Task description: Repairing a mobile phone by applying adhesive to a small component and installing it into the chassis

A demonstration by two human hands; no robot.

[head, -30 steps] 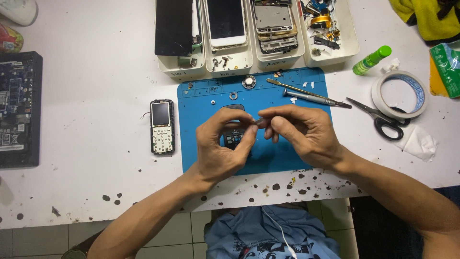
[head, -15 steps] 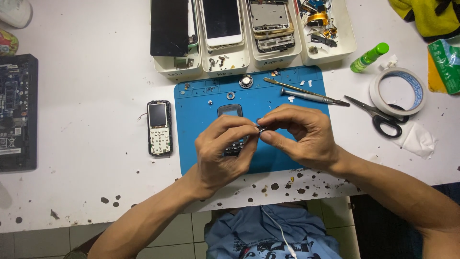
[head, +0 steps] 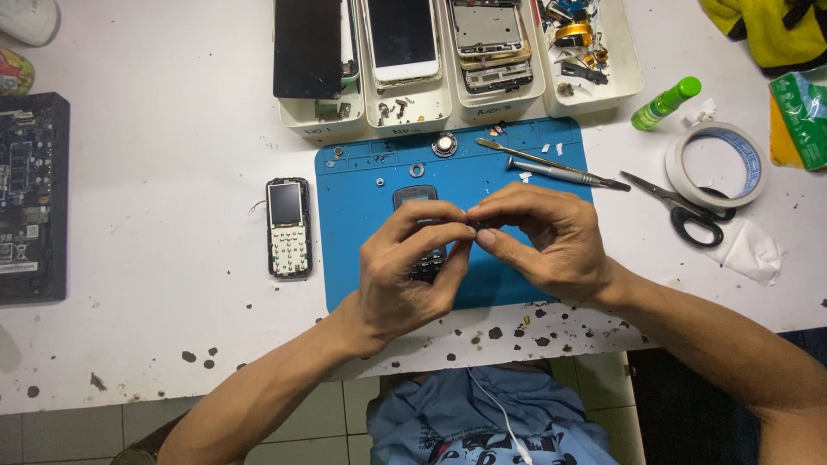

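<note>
two hands meet over the blue work mat (head: 362, 185) on the white table (head: 172, 129). the left hand (head: 405, 275) and the right hand (head: 543, 237) bring thumb and forefinger tips together at one spot, pinched nearly shut on a tiny dark part (head: 474, 226) that is mostly hidden between them; what it is exactly i cannot tell. just under the left hand lies a dark keypad phone body (head: 419, 200), partly covered, its top edge and some keys showing on the mat.

judging by its size, the pinched part is very light, stiff and easy to drop or flick away, probably fragile too, so it seems best held by its edges with fingertips only, low over the mat. the phone body looks rigid and light and could be steadied by its long sides.

left of the mat rests an opened keypad phone (head: 288, 226) with bare screen. along the mat's top edge lie a metal spudger (head: 517, 155) and a screwdriver (head: 564, 175). scissors (head: 680, 211) and a tape roll (head: 715, 164) sit to the right, and white trays (head: 457, 108) of phone parts stand behind.
</note>
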